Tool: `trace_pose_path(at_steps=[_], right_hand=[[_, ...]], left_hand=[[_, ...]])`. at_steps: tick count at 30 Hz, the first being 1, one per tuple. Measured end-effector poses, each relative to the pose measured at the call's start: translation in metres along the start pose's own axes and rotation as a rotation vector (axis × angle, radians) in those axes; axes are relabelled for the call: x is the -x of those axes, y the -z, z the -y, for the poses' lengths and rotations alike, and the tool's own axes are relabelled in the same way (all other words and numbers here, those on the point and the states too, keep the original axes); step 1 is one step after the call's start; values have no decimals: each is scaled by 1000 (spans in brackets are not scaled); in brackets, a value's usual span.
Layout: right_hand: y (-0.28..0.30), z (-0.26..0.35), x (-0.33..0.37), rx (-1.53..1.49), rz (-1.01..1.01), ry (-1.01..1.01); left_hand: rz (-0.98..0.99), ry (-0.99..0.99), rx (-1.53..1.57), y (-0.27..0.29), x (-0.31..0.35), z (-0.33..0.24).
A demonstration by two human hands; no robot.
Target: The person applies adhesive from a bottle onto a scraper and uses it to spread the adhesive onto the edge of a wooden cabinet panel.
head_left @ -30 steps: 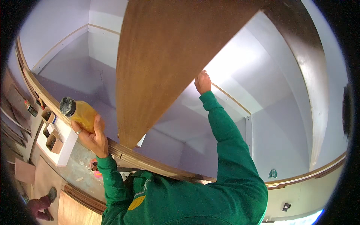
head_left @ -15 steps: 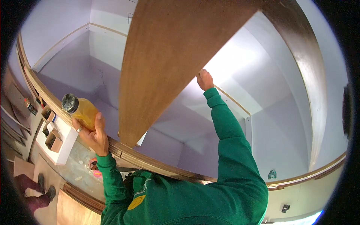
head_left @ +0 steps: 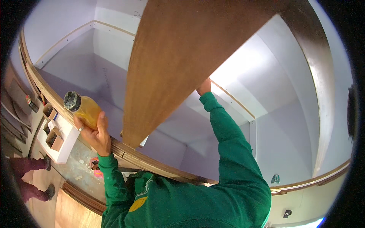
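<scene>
My left hand (head_left: 95,133) grips a plastic bottle of yellow liquid (head_left: 83,109) with a dark cap, held tilted just above the wooden front edge (head_left: 152,163) of a white cabinet. My right hand (head_left: 204,86) reaches up into the cabinet behind a large brown wooden panel (head_left: 182,57), which stands upright and leans across the opening. The fingers of that hand are hidden by the panel's edge, so its grip is unclear. Both my arms wear green sleeves.
The cabinet interior (head_left: 91,64) is white with thin wood trim. Down at the left a white open box (head_left: 57,136) holds small compartments. Another person's legs in dark red trousers (head_left: 26,178) stand on the floor at lower left. A wall socket (head_left: 288,213) sits at lower right.
My left hand has lifted the bottle slightly and turned it more toward the panel. The other person's legs have stepped further into view at lower left. My right hand stays behind the panel.
</scene>
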State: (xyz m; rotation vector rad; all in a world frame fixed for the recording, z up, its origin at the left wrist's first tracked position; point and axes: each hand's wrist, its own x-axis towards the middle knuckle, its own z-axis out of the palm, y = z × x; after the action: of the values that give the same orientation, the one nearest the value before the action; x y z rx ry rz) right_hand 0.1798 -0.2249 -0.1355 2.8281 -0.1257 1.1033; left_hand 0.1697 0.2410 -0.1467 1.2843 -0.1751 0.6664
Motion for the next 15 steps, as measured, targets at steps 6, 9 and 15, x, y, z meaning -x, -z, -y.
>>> trace_pose_path(at_steps=[6, 9, 15], right_hand=[[15, -7, -12, 76, 103, -79], [10, -19, -17, 41, 42, -50], [11, -21, -14, -34, 40, -22]], left_hand=[[16, -10, -11, 2, 0, 2], [41, 12, -27, 4, 3, 4], [-4, -37, -26, 0, -1, -1]])
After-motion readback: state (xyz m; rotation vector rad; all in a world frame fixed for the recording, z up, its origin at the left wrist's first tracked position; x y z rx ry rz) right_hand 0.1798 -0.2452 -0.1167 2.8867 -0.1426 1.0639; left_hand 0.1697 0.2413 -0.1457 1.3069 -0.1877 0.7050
